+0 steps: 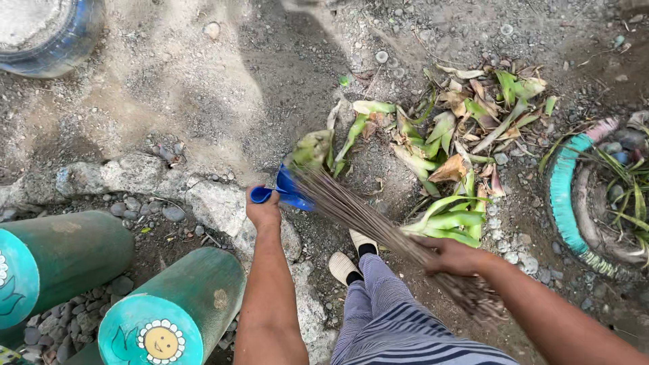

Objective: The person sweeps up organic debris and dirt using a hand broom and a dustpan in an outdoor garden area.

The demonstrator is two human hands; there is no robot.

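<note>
The left hand (263,211) is closed in a fist round the tubular handle of a blue plastic dustpan (287,190), whose smooth scoop is tipped down onto gritty grey dirt (203,94). The right hand (454,255) wraps its fingers tight round a broom (365,216) made of thin, stiff brown sticks bundled together; the splayed tips reach the dustpan's mouth, where a limp green leaf (312,149) lies touching it. Just beyond lies a loose pile of leaves (453,142), long strap-shaped green ones mixed with curled dry brown ones. To the left are rough pale rocks (135,174) and two smooth green painted cylinders (177,307) with teal round ends. At the right edge sits a teal-painted tyre (564,203).
</note>
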